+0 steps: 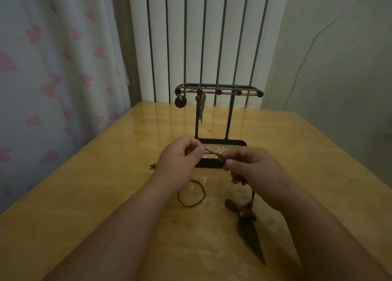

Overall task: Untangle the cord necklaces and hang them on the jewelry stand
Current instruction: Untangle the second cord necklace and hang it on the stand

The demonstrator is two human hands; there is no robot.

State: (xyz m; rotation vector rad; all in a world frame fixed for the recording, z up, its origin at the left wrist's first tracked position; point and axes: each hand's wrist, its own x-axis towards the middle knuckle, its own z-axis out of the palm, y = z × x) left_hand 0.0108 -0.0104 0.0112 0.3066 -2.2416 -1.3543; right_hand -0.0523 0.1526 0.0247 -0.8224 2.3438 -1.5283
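Pinching the cord (212, 153) taut between left hand (180, 156) and right hand (252, 170), fingers curled tight on it, just before the stand (218, 87). Slack loop (192, 193) and feather pendant (251, 235) lying on the table (106, 174). Possibly a knot at the right thumb; too dim to confirm. Best to feed slack in, tease strands apart, never yank. No readable writing anywhere.

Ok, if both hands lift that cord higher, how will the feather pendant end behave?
Probably floppy: the cord trails into a loose loop on the table. The feather pendant looks like its heaviest part, so it would likely dangle and swing below the right hand, dragging first.
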